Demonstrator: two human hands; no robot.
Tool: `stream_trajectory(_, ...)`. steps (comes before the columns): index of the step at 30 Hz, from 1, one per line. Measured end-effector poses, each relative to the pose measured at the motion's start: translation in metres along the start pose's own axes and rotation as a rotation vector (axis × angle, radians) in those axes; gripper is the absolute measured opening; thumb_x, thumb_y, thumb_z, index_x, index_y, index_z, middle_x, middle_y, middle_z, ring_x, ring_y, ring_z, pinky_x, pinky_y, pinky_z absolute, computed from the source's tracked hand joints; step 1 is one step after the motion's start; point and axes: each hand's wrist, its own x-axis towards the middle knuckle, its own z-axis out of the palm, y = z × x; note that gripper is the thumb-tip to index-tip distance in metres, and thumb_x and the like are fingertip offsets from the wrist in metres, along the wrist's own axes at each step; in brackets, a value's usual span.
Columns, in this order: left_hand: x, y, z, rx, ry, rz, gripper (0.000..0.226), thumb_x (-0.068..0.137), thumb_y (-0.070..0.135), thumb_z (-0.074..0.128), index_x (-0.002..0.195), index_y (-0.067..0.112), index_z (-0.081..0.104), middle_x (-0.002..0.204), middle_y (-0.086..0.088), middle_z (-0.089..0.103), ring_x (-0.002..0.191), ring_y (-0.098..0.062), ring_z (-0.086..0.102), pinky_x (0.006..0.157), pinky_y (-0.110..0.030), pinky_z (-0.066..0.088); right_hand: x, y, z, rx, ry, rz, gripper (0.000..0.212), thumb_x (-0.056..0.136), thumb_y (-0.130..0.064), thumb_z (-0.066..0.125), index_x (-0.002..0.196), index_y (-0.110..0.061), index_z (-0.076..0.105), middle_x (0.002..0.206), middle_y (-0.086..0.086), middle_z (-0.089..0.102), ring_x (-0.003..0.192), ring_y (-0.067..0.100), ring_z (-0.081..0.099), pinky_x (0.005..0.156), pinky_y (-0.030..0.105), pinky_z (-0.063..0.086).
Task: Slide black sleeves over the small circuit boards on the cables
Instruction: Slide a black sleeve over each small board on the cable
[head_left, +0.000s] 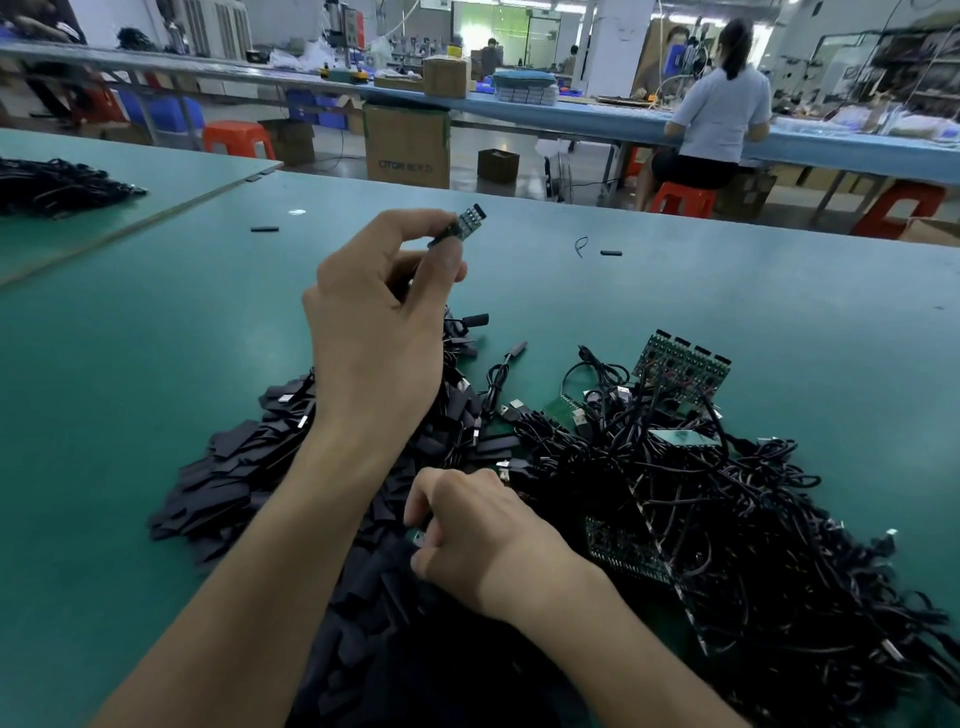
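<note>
the left hand (379, 322) is raised above the table (156, 338), pinching a board (460, 227) between thumb and fingertips. the right hand (467, 530) sits curled on the sleeves (223, 483) beside the cables (727, 493); whether it grips anything cannot be told.

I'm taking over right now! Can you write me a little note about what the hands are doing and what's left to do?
Left hand: raised, its grip pinches a small circuit board whose top is uncovered.
Right hand: fingers curled, down in the pile of black sleeves; I cannot tell if it holds one.
Cables: a tangled heap on the right of the green table, with some bare green boards showing.
Done: no finished piece is clearly visible.
Left: sleeve the held board, then probably work through the heap.
</note>
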Motion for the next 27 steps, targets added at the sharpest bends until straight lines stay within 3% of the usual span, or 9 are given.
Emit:
stream_trajectory(4,0.0,0.001,0.001,-0.014,-0.002,0.007,0.017,0.097,0.026,0.065,0.097,0.043,0.065,0.075,0.012,0.072,0.062,-0.011,0.063,0.052,-0.015,0.04,-0.002,-0.003,-0.001,-0.057,0.064,-0.147,0.024,0.091,-0.018,0.061,0.113,-0.028,0.061,0.102,0.0,0.052,0.097,0.023,0.05,0.078,0.033,0.044)
stream_trajectory(9,-0.001,0.0,0.002,-0.007,-0.006,0.003,0.013,0.097,0.027,0.065,0.099,0.04,0.066,0.074,0.014,0.072,0.067,-0.019,0.067,0.054,-0.017,0.045,0.001,-0.01,-0.001,-0.234,-0.002,-0.36,0.031,0.094,-0.024,0.067,0.122,-0.034,0.066,0.113,0.003,0.049,0.109,0.024,0.043,0.093,0.036,0.041)
stream_trajectory(11,-0.001,-0.001,0.002,-0.002,-0.003,0.004,0.011,0.097,0.028,0.065,0.1,0.037,0.067,0.074,0.015,0.072,0.067,-0.019,0.067,0.054,-0.017,0.045,0.004,-0.011,-0.001,-0.3,0.003,-0.388,0.03,0.093,-0.024,0.068,0.122,-0.034,0.067,0.116,0.002,0.05,0.109,0.022,0.043,0.093,0.034,0.038)
stream_trajectory(15,0.0,-0.001,0.001,0.007,-0.002,-0.003,0.009,0.096,0.027,0.066,0.101,0.035,0.067,0.075,0.016,0.072,0.069,-0.016,0.069,0.056,-0.021,0.05,0.007,-0.012,-0.001,-0.37,0.042,-0.46,0.015,0.091,-0.023,0.07,0.103,-0.028,0.064,0.114,0.003,0.05,0.106,0.022,0.043,0.084,0.031,0.033)
stream_trajectory(17,-0.001,-0.001,0.001,0.016,-0.003,0.001,0.01,0.096,0.027,0.066,0.101,0.035,0.066,0.077,0.017,0.072,0.071,-0.013,0.07,0.061,-0.024,0.055,0.009,-0.01,-0.001,-0.369,0.052,-0.485,0.02,0.09,-0.018,0.07,0.088,-0.026,0.052,0.108,0.002,0.049,0.101,0.022,0.042,0.083,0.033,0.036)
stream_trajectory(19,0.0,0.0,0.001,0.018,0.003,0.007,0.011,0.096,0.027,0.066,0.099,0.037,0.065,0.077,0.016,0.071,0.073,-0.015,0.071,0.064,-0.027,0.056,0.01,-0.006,-0.002,-0.302,0.052,-0.478,0.026,0.09,-0.014,0.066,0.084,-0.027,0.044,0.104,0.001,0.047,0.098,0.023,0.043,0.083,0.036,0.041)
stream_trajectory(22,0.001,0.001,0.0,0.008,0.018,0.019,0.018,0.097,0.026,0.065,0.095,0.044,0.062,0.075,0.017,0.071,0.072,-0.012,0.07,0.06,-0.021,0.052,0.005,0.006,-0.013,-0.063,0.146,-0.377,0.025,0.096,-0.017,0.057,0.087,-0.032,0.039,0.096,-0.007,0.051,0.085,0.016,0.052,0.081,0.043,0.05)
stream_trajectory(24,0.001,0.002,0.0,0.004,0.018,0.018,0.021,0.097,0.025,0.065,0.094,0.046,0.062,0.073,0.018,0.07,0.07,-0.01,0.069,0.06,-0.019,0.052,-0.003,0.015,-0.027,0.109,0.276,-0.323,0.024,0.1,-0.023,0.054,0.088,-0.036,0.039,0.086,-0.009,0.058,0.071,0.009,0.055,0.07,0.04,0.054)
stream_trajectory(27,-0.001,0.002,0.002,-0.022,-0.022,-0.014,0.021,0.096,0.022,0.066,0.093,0.043,0.065,0.072,0.017,0.071,0.067,-0.011,0.068,0.054,-0.014,0.049,-0.019,0.026,-0.051,0.286,0.538,-0.327,0.02,0.099,-0.025,0.059,0.09,-0.036,0.045,0.077,-0.005,0.066,0.066,0.009,0.065,0.063,0.033,0.058)
